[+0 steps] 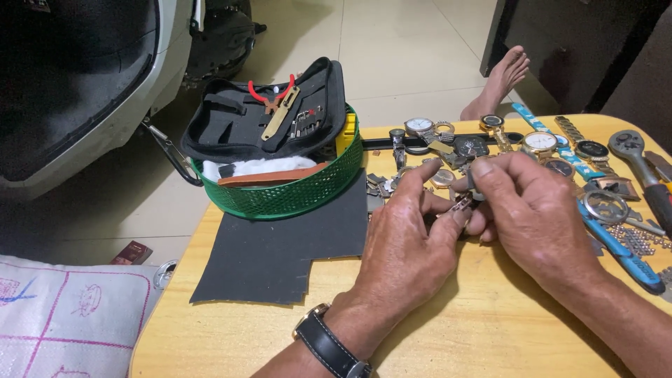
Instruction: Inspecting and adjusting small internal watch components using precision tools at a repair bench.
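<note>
Both hands meet over the middle of the wooden bench. The left hand has its fingers curled, pinching a small metal watch part between thumb and fingertips; a black-strapped wristwatch sits on that wrist. The right hand is closed too, its thumb and forefinger gripping the same small part from above, so the part is held between the 2 hands just above the bench. Behind them lies a scatter of watches. To the right rests a blue tool. To the left a dark mat lies under a green basket carrying an open black tool case.
</note>
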